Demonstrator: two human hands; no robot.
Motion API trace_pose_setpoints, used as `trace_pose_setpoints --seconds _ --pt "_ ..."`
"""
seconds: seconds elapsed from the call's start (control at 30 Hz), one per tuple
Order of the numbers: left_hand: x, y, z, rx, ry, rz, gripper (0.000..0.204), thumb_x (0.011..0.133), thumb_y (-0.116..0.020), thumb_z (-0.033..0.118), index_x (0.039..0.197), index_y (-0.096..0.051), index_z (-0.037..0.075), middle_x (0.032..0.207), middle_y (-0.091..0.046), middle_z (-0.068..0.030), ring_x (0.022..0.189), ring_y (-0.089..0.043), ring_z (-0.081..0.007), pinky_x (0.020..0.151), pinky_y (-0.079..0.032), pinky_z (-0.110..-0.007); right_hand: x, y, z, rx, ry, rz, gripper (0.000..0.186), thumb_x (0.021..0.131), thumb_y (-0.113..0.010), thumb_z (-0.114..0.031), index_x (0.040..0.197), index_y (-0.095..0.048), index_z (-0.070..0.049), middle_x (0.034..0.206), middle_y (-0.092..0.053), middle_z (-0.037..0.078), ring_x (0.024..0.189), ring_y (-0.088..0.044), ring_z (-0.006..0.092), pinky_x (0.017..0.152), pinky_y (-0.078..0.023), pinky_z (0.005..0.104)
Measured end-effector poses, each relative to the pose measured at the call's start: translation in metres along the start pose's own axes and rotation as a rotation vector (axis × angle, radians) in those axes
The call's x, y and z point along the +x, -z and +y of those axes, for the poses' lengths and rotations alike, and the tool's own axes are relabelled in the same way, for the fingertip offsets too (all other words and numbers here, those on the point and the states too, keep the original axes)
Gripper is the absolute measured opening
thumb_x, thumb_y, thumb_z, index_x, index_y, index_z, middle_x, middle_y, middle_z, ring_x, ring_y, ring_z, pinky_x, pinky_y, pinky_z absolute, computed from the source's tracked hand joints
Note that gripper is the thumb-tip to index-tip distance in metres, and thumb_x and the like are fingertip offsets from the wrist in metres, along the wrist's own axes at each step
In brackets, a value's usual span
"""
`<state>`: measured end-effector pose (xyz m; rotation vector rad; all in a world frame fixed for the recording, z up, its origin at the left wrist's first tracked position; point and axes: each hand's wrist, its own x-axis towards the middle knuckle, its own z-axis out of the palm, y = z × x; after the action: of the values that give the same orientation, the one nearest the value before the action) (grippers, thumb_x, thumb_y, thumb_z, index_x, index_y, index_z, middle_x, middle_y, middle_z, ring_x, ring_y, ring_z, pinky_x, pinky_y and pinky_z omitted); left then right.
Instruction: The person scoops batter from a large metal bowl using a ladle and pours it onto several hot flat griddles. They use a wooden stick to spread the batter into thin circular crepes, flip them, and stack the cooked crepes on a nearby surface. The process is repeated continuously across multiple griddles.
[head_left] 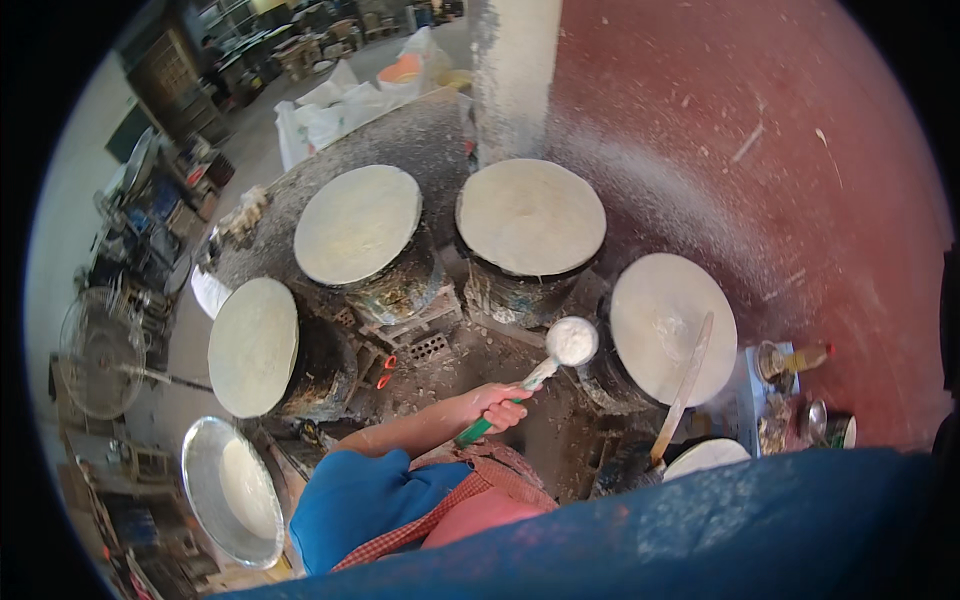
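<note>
My left hand (500, 408) is closed around the green handle of a ladle (572, 342), whose round bowl is full of pale batter between the griddles. A long wooden spatula (683, 383) lies over the right griddle (650, 310), which bears a thin pale layer; its lower end runs down toward my blue sleeve. My right hand is not visible. Three more round griddles, at far left (250, 350), back left (355, 220) and back middle (530, 210), carry pale round layers on blackened drum stoves. At lower left sits a metal basin (205, 480) of batter.
A red wall (780, 150) and a post (510, 50) bound the back. Red-handled scissors (388, 370) and a perforated brick (428, 348) lie between stoves. At right are bottles (805, 358) and containers. A fan (100, 355) stands left; a person (213, 65) is far back.
</note>
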<state>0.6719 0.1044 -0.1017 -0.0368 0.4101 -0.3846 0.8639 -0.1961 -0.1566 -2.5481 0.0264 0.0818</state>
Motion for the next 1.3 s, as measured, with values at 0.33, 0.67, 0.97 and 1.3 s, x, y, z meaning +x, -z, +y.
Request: trace_pose_setpoints --seconds 0.33,0.67,0.97,1.3 --pt "-0.134 0.079 -0.032 -0.249 -0.261 0.096 0.019 0.096 -0.044 0.022 0.110 -0.057 0.024 0.053 -0.031 0.0027 0.039 -0.027 -0.0056 0.028 -0.024 -0.020 0.049 -0.097 -0.139 0.390 0.315 -0.146 0.049 0.080 -0.062 -0.040 0.105 -0.060 0.001 0.089 -0.065 0.019 0.083 -0.062 0.0306 0.073 -0.047 0.0390" --pt "-0.210 0.111 0.020 -0.349 -0.325 0.003 0.025 0.099 -0.035 0.028 0.117 -0.053 0.026 0.057 -0.033 0.0017 0.041 -0.030 -0.0076 0.034 -0.029 -0.021 0.148 -0.193 -0.276 0.002 0.512 -0.079 0.041 0.073 -0.060 -0.037 0.089 -0.065 0.000 0.080 -0.063 0.024 0.080 -0.061 0.0389 0.069 -0.047 0.0428" --pt "-0.180 0.080 0.027 -0.489 -0.524 -0.057 0.025 0.098 -0.038 0.027 0.121 -0.049 0.029 0.054 -0.030 0.0034 0.039 -0.028 -0.0053 0.031 -0.027 -0.018 0.271 -0.301 -0.425 -0.251 0.624 -0.162 0.032 0.078 -0.055 -0.034 0.094 -0.064 -0.008 0.090 -0.064 0.019 0.087 -0.061 0.0358 0.076 -0.049 0.0456" --pt "-0.150 0.047 0.024 -0.632 -0.793 -0.004 0.034 0.098 -0.036 0.024 0.131 -0.042 0.031 0.056 -0.030 0.0022 0.040 -0.028 -0.0050 0.030 -0.026 -0.018 0.341 -0.364 -0.451 -0.245 0.850 -0.292 0.038 0.079 -0.058 -0.035 0.104 -0.061 -0.006 0.093 -0.063 0.020 0.089 -0.061 0.0370 0.077 -0.048 0.0453"
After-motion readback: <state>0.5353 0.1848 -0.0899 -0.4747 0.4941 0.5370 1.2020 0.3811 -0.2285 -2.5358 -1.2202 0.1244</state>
